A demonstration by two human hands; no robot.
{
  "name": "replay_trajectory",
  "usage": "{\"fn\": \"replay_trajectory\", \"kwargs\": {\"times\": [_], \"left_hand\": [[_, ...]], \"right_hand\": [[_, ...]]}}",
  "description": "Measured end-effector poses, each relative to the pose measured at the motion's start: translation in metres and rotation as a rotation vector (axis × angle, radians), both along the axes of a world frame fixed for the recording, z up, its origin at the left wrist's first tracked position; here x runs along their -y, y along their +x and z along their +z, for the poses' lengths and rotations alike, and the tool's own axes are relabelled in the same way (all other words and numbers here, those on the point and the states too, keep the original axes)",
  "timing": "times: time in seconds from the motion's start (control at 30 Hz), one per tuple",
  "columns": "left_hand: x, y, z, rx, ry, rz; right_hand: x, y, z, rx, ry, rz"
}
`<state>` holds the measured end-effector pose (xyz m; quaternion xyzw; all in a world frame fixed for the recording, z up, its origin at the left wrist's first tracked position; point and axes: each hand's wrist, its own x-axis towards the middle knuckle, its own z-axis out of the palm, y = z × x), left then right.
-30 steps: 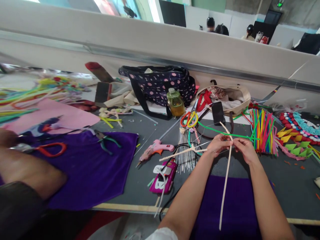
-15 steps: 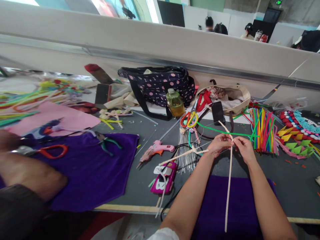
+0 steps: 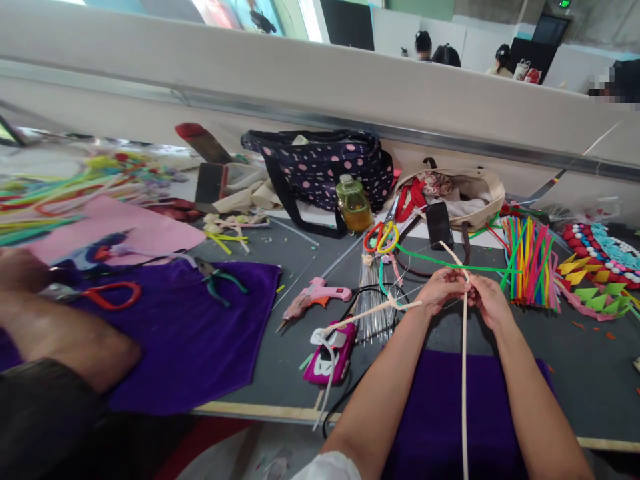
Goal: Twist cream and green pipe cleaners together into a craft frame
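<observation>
head cam: left hand [image 3: 443,288] has the cream fuzzy stem [image 3: 465,387] pinched | right hand [image 3: 491,303] pinching it too, right alongside | stem's twisted end pokes up, long end hangs over the purple cloth [image 3: 490,390]

The strand [image 3: 465,373] seems cream, the cloth [image 3: 493,400] purple, the bag [image 3: 320,167] dark with pink spots.
</observation>
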<state>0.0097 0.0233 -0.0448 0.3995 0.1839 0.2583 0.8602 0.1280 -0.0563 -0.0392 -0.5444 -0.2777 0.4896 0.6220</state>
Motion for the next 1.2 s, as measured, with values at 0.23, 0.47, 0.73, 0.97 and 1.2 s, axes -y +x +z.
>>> {"fn": "replay_trajectory", "kwargs": {"times": [0.23, 0.47, 0.73, 0.97, 1.2], "left_hand": [[-0.002, 0.003, -0.003, 0.007, -0.035, 0.064], [-0.002, 0.005, -0.001, -0.026, -0.049, 0.14], [-0.001, 0.006, 0.002, -0.029, -0.074, 0.183], [0.001, 0.005, 0.004, -0.013, -0.037, 0.149], [0.0, 0.004, 0.002, -0.051, -0.002, 0.153]], "right_hand": [[0.005, 0.01, 0.003, 0.138, 0.031, -0.063], [0.004, 0.008, -0.001, 0.58, 0.103, -0.136], [0.003, 0.008, -0.007, 0.694, 0.093, -0.19], [0.004, 0.009, -0.008, 0.819, 0.087, -0.222], [0.006, 0.008, -0.003, 0.867, 0.127, -0.204]]}}
